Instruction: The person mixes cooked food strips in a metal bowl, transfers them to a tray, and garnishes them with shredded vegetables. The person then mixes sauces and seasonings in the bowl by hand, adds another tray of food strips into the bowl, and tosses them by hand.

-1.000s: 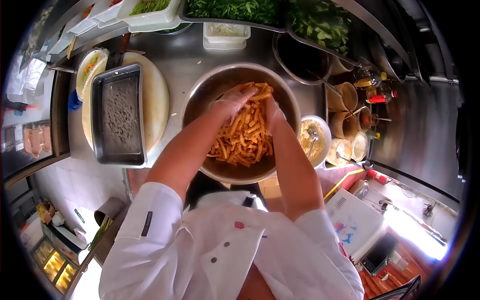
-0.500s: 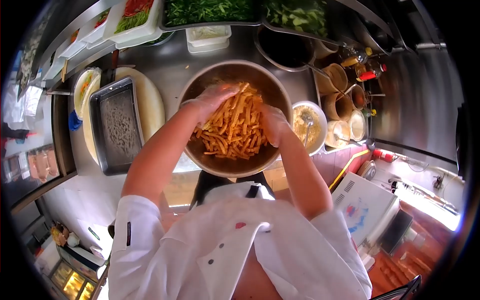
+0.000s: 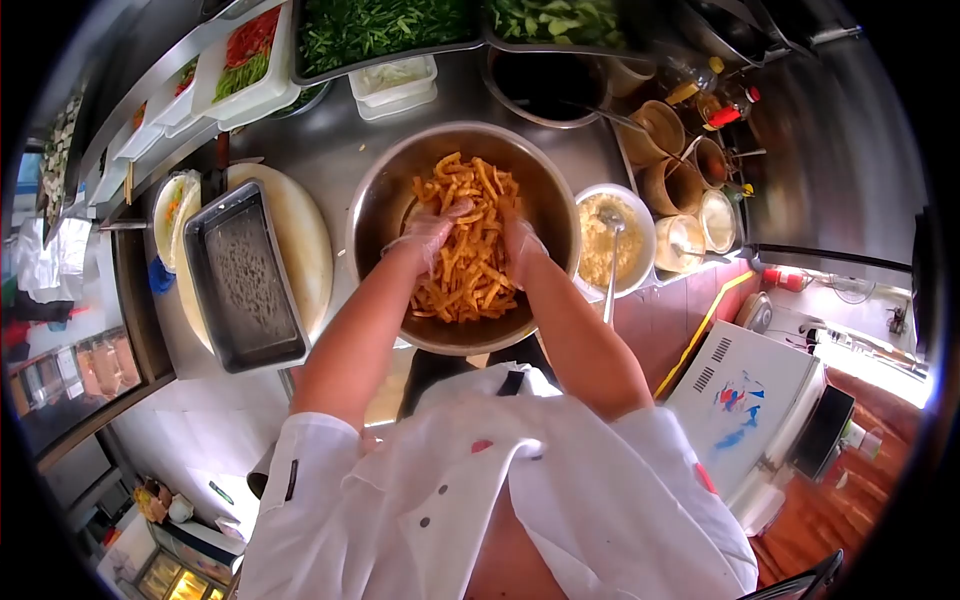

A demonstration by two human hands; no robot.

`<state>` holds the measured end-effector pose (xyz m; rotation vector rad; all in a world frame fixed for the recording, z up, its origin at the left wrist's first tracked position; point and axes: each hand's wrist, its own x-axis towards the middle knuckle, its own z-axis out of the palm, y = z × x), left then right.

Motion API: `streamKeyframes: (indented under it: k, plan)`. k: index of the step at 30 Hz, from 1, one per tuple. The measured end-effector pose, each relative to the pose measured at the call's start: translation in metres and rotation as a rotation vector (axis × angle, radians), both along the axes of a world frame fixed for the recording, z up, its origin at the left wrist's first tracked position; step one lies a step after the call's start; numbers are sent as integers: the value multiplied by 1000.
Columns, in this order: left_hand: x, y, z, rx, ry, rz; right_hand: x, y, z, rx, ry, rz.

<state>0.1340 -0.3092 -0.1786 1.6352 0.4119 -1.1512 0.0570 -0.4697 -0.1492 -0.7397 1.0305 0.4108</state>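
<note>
A large steel bowl (image 3: 365, 240) holds a heap of orange-brown coated strips (image 3: 466, 262). Both hands wear clear plastic gloves and are inside the bowl. My left hand (image 3: 430, 240) presses on the left side of the heap, its fingers curled against the strips and partly buried. On the right side, my right hand (image 3: 518, 240) cups the strips, with its fingertips hidden among them. Just right of the bowl, a white bowl (image 3: 648, 240) contains a pale, minced mixture (image 3: 603, 250) and a metal spoon (image 3: 612, 265).
A dark rectangular tray (image 3: 245, 275) rests on a round board (image 3: 318, 235) at left. Trays of greens (image 3: 385, 28) and white containers (image 3: 395, 88) line the back. A pot of dark liquid (image 3: 548, 85), several tubs (image 3: 672, 187) and bottles (image 3: 735, 108) stand right.
The view has shifted and turned slightly. My hands have moved nearer the bowl's front, drawing closer together around the strips. More strips now lie toward the back of the heap.
</note>
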Motion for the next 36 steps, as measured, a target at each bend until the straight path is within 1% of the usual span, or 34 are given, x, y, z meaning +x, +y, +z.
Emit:
streamKeyframes:
  k: [1,2,3,5,8,10,12,13,14,15,16,17,18,19,20,21,22,23,24,25,27,28,31,32,33,34,36]
  plan:
    - [7,0,11,-18,2,-60,3,0,12,-22,5,29]
    - [6,-4,63,105,-45,-140,-4,-12,-15,-274,-70,311]
    - [7,-3,69,138,-55,-172,-11,-23,-42,-554,-112,578]
    - [7,-2,77,201,-79,-236,-14,-26,-10,-614,-137,704]
    - [8,13,74,24,-152,-275,-22,-28,51,-706,-170,887]
    - [10,34,49,-298,-156,-216,-28,-25,68,-620,-105,727]
    - [-8,48,77,-343,-106,42,-33,-23,76,-383,41,304]
    - [-16,53,87,-366,-81,168,-33,-25,71,-364,91,209]
    - [-21,56,78,-252,-54,268,-35,-27,56,-343,144,115]
    - [-31,60,58,-272,59,341,-38,-27,34,-320,201,30]
    - [-40,64,27,-293,170,416,-42,-27,11,-300,255,-60]
    - [-46,65,-6,-315,278,492,-42,-21,-3,-211,240,-123]
    - [-52,56,-48,-212,267,504,-39,-9,-10,-88,191,-153]
    - [-54,46,-59,-161,265,488,-37,2,-14,24,148,-171]
    - [-56,33,-58,-111,265,472,-35,11,-17,67,117,-174]
    - [-53,25,-57,-119,272,432,-30,16,-19,64,101,-184]
    - [-50,16,-39,-127,280,395,-27,19,-24,60,87,-192]
    - [-46,18,-16,-199,314,334,-29,23,-31,61,82,-199]
    - [-43,19,8,-270,345,270,-36,20,-39,125,16,-196]
    - [-41,25,10,-278,300,246,-37,17,-37,143,3,-162]
    - [-33,29,14,-303,198,189,-31,8,-7,172,-39,-99]
    - [-27,29,24,-305,197,178,-30,9,28,122,-47,-104]
    - [-20,25,48,-389,211,203,-32,4,23,204,-165,-171]
    - [-21,24,76,-442,204,210,-32,4,23,8,-75,-177]
    - [-19,33,61,-481,64,134,-35,2,20,-78,-69,-96]
    - [-17,43,59,-514,-71,58,-41,-1,13,-160,-59,-16]
    - [-21,54,58,-612,154,283,-50,-9,2,-328,-45,142]
